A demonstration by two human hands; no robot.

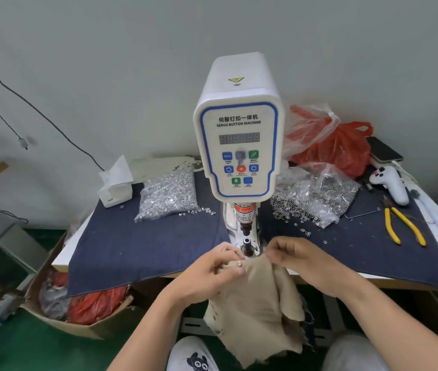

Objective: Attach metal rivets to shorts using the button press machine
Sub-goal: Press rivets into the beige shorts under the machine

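Beige shorts [260, 303] hang from the table's front edge, just in front of the white servo button machine [239, 129]. My left hand [212, 271] pinches the top edge of the fabric, where a small metal rivet [239, 263] shows. My right hand [301, 261] grips the same edge a little to the right. The machine's lower die [246, 243] stands just behind my fingers, under the punch [244, 212]. A clear bag of silver rivets [167, 194] lies left of the machine, and a bag of metal rings [317, 196] lies to its right.
A dark blue cloth [137, 245] covers the table. Yellow-handled pliers [400, 226], a white handheld device [392, 183], a phone [384, 149] and red plastic bags [338, 148] sit at the right. A tissue box [115, 188] stands at the left. A cardboard box [78, 303] sits on the floor.
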